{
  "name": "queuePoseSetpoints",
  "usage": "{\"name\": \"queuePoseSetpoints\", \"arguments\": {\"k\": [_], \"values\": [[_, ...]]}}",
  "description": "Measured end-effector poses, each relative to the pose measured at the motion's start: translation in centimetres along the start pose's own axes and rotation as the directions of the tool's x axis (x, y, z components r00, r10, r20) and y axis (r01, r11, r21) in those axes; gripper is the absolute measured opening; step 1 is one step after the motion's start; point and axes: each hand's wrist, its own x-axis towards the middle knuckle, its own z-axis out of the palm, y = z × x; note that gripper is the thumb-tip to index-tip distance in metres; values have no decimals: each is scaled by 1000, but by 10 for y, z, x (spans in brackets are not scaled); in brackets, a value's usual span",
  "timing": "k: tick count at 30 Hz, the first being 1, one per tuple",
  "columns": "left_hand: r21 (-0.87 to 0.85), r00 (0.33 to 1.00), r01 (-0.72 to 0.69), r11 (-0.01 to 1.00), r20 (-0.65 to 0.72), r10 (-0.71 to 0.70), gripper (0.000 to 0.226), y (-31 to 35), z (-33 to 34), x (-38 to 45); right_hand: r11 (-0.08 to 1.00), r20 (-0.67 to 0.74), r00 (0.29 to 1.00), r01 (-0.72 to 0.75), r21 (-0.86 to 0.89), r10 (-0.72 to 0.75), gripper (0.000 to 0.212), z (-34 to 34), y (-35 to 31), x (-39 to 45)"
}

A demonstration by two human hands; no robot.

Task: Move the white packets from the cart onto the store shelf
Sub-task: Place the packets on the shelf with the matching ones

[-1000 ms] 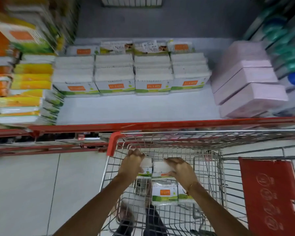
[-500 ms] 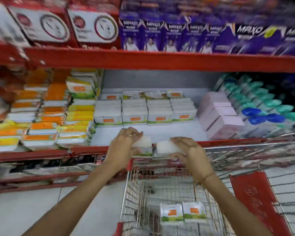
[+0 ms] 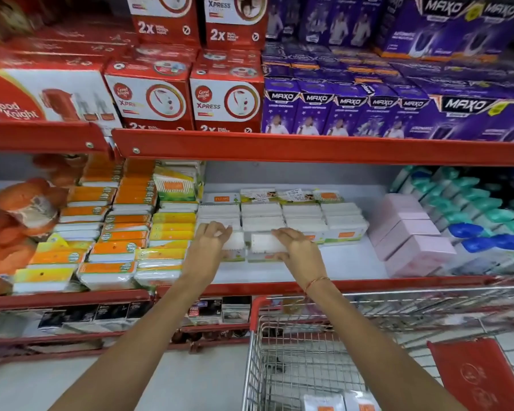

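My left hand (image 3: 209,246) grips one white packet (image 3: 234,244) and my right hand (image 3: 301,250) grips a second white packet (image 3: 266,243). Both packets are held side by side over the white shelf floor (image 3: 350,266), just in front of the rows of matching white packets (image 3: 282,216) stacked at the back. More white packets (image 3: 339,403) with orange labels lie in the wire cart (image 3: 279,366) at the bottom edge of the view.
Orange and yellow packs (image 3: 113,232) crowd the shelf's left side, pink boxes (image 3: 410,235) and teal and blue bottles (image 3: 481,226) its right. A red shelf rail (image 3: 309,149) hangs above. Red and purple boxes fill the upper shelf. The cart's red flap (image 3: 481,378) is at lower right.
Both hands lifted two packets out of the cart and carried them up and forward over the shelf edge. The view tilted upward from cart to shelves.
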Motion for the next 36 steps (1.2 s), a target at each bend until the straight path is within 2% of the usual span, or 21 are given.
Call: {"name": "queuePoseSetpoints", "arguments": {"k": [6, 10, 22, 29, 32, 36], "values": [[-3, 998, 15, 1000, 63, -15, 62, -18, 16, -8, 999, 103, 994, -28, -35, 32, 58, 15, -2, 6], [-29, 996, -30, 999, 82, 32, 62, -19, 22, -18, 997, 193, 980, -37, -68, 50, 60, 21, -2, 5], [73, 995, -99, 992, 6, 99, 67, -9, 24, -34, 991, 265, 963, -16, -135, 52, 62, 21, -2, -7], [136, 995, -80, 988, -43, 86, 60, 7, 31, -44, 979, 208, 975, 116, -169, -80, 59, 26, 0, -21], [132, 990, -119, 984, -64, 129, 63, 26, 45, -58, 986, 25, 992, 128, -108, -126, 48, 22, 7, -44], [37, 960, -234, 972, -151, 237, 51, 72, 57, -73, 996, -206, 975, 87, -4, -86, 52, 14, 28, -93]]}}
